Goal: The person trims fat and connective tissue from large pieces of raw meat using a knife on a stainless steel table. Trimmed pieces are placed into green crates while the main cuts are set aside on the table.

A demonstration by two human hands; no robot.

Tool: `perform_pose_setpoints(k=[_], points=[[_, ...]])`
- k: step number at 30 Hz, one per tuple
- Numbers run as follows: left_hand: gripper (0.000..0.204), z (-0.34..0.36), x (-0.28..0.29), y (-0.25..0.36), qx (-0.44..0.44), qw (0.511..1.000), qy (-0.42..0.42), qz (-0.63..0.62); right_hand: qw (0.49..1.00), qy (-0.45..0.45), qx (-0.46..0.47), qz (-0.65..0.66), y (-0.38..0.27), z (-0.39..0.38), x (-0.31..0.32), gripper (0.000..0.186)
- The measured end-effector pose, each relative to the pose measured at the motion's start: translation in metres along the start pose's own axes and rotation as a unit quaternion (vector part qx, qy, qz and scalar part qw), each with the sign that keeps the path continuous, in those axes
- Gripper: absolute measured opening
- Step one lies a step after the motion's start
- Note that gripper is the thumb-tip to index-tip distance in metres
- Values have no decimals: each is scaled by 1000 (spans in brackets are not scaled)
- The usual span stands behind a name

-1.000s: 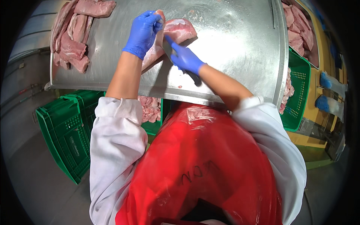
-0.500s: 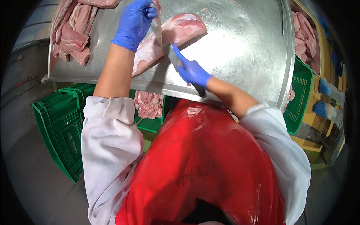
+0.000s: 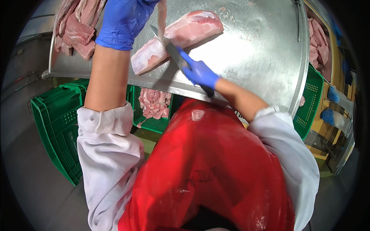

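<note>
The left hand [image 3: 125, 23], in a blue glove, is cut off by the top of the view; its fingertips are mostly out of sight, so how far they close, and on what, cannot be told. A thin, pale strip of meat [image 3: 162, 19] stands upright just beside it and also runs out of view. The tabletop [image 3: 254, 57] loses its far edge too, and the exact line where blade and meat meet is hard to make out.

The left forearm reaches almost straight ahead across the tabletop's near edge. The right hand [image 3: 198, 72], gloved alike, comes over that edge from the lower right, fingers wrapped around the dark handle of a knife [image 3: 174, 53], index finger laid along it. The blade points away and leftward, its tip showing past the strip.

The main piece of meat [image 3: 194, 31] lies left of the tabletop's centre, slanting from close to the near edge toward the far right. It is long, rounded and pink, with whitish patches. The tabletop is glossy, smeared metal. More meat [image 3: 79, 32] is heaped at its left edge; below the near edge, a green plastic crate [image 3: 152, 126] holds crumpled trimmings [image 3: 154, 103]
</note>
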State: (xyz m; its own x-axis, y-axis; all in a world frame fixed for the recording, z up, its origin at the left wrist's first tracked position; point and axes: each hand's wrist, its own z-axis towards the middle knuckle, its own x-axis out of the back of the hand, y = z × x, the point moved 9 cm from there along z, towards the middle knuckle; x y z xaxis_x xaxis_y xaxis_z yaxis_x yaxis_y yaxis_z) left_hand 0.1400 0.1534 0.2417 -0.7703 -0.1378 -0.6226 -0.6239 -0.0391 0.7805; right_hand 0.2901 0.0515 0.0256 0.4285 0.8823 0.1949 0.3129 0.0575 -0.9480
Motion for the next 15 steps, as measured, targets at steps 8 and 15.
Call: perform_pose_setpoints(k=[8,15], points=[[9,-7,-19,39,-55,997,-31,49,999,-20,31,14,4,-13,-25,70],[13,-2,-41,45,-28,999,-39,9,996,53,60,-25,-11,61,-28,73]])
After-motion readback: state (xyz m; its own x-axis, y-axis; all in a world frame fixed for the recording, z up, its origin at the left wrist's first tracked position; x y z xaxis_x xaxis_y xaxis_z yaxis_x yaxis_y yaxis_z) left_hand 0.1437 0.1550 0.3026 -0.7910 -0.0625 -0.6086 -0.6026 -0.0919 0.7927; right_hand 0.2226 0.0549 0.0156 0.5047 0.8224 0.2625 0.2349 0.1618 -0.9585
